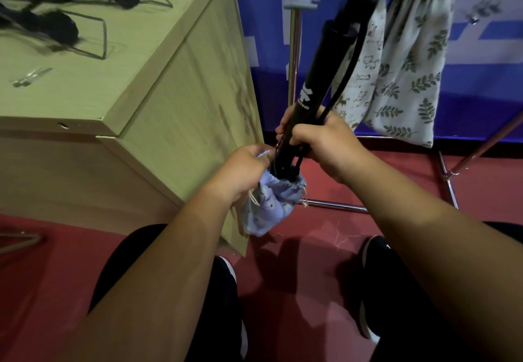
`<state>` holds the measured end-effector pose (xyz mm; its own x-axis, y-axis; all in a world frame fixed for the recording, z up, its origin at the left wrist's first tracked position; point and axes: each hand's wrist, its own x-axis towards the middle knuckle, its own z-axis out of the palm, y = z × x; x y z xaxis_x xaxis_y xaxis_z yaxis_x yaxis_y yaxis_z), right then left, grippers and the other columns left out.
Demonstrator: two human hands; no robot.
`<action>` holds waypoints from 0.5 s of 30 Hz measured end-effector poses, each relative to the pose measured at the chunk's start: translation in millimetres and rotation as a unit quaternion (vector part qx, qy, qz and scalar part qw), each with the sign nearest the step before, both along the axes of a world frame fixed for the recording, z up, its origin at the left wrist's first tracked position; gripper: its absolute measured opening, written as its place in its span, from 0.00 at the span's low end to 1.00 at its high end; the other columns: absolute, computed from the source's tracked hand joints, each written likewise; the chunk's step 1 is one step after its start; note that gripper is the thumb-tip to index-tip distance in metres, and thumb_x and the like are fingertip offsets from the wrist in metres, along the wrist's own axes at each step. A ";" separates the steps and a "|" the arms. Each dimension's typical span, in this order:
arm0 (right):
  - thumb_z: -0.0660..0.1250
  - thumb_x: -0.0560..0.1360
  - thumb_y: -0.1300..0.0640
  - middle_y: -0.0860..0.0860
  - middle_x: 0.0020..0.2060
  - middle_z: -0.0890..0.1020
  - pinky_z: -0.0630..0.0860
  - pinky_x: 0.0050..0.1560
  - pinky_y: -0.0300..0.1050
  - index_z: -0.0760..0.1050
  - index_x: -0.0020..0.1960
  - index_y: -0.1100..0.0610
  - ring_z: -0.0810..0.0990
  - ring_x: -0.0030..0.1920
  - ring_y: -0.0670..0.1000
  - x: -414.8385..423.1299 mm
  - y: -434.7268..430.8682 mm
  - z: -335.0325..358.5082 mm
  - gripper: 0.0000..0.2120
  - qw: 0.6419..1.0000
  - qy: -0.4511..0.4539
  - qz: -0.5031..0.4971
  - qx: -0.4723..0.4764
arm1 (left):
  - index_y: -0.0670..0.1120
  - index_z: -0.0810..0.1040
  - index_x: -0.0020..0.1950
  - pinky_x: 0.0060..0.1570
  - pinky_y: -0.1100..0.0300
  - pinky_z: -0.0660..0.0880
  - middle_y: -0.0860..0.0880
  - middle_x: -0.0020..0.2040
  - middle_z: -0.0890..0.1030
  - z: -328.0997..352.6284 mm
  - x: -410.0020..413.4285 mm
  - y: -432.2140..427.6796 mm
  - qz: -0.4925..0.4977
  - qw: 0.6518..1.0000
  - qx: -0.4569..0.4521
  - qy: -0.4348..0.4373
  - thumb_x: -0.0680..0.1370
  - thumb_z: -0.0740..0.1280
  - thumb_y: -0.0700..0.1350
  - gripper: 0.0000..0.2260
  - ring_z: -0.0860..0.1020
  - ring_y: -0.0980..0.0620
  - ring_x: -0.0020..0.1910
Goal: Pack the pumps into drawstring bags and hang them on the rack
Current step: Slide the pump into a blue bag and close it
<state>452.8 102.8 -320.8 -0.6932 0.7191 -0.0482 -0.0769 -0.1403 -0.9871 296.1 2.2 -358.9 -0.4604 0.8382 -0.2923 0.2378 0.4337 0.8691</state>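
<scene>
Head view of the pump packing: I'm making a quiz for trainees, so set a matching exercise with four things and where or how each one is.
Things
1. black pump
2. blue drawstring bag
3. leaf-print bag
4. wooden table

States
A. hangs at upper right, beside a cat-print bag
B. its mouth is pinched by the left hand
C. stands at left, with wire frames on top
D. gripped by the right hand, lower end in a bag's mouth

Pairs: 1-D, 2-B, 3-A, 4-C
</scene>
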 end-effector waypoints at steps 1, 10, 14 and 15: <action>0.66 0.64 0.67 0.57 0.47 0.86 0.82 0.61 0.66 0.83 0.48 0.55 0.84 0.51 0.60 -0.2 -0.2 -0.6 0.16 1.000 0.006 0.002 0.000 | 0.49 0.84 0.56 0.26 0.68 0.68 0.53 0.37 0.81 0.8 -1.2 0.1 -0.005 1.000 -0.005 0.004 0.86 0.65 0.47 0.08 0.72 0.62 0.23; 0.67 0.61 0.67 0.57 0.47 0.86 0.78 0.55 0.53 0.85 0.49 0.55 0.83 0.51 0.56 -6.8 1.8 -15.3 0.19 1.000 -0.006 0.005 0.000 | 0.46 0.84 0.53 0.23 0.64 0.63 0.49 0.34 0.78 7.2 -3.2 5.7 0.069 0.973 0.050 -0.216 0.87 0.65 0.47 0.10 0.71 0.55 0.28; 0.71 0.58 0.56 0.52 0.57 0.88 0.82 0.64 0.58 0.84 0.61 0.48 0.86 0.59 0.53 -9.3 4.9 -26.6 0.31 0.992 -0.117 -0.001 0.048 | 0.45 0.84 0.55 0.21 0.65 0.62 0.48 0.37 0.82 17.7 0.9 9.4 0.096 0.941 0.097 -0.310 0.87 0.64 0.44 0.09 0.73 0.57 0.25; 0.71 0.57 0.53 0.53 0.60 0.86 0.83 0.64 0.60 0.82 0.65 0.45 0.86 0.60 0.53 -9.3 4.3 -26.8 0.35 0.988 -0.142 -0.004 0.061 | 0.45 0.82 0.52 0.21 0.65 0.62 0.49 0.33 0.81 19.7 1.5 10.6 0.108 0.935 0.107 -0.320 0.87 0.64 0.44 0.09 0.73 0.57 0.24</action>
<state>443.5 107.1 -347.6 -0.6583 0.7373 -0.1519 0.2049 -0.0187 -0.9786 297.6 12.8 -339.1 -0.4146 0.8166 -0.4016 -0.4337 0.2107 0.8761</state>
